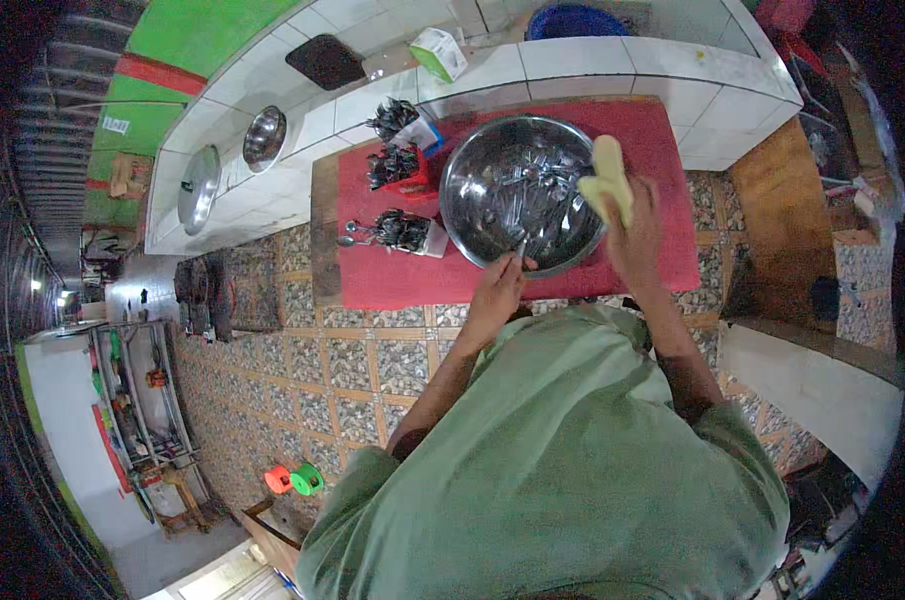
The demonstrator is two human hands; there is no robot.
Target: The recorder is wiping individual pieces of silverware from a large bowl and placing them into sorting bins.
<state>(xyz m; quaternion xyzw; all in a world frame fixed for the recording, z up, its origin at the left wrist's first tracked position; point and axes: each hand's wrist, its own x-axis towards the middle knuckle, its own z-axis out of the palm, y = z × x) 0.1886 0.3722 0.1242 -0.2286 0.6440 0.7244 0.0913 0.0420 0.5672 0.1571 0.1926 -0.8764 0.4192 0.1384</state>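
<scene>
A large stainless steel bowl [463, 169] with loose metal cutlery [531, 187] inside stands on a red table covering [392, 281]. At its near rim my left hand [499, 289] grips a piece of metal cutlery [523, 246]; which kind I cannot tell. My right hand [636, 232] holds a pale yellow cloth [606, 176] over the bowl's right rim, and its blurred fingers are partly behind the cloth. Left of the bowl, three holders bear cutlery: a white and blue one [420, 135], a red basket [415, 182] and a white one [436, 238].
Behind the table runs a white-tiled counter [572, 60] with a green and white box [439, 54], a blue basin [576, 22], a small steel bowl [265, 139] and a round metal lid [199, 189]. A wooden panel [779, 202] stands at right. Two small stools [307, 478] sit on the floor.
</scene>
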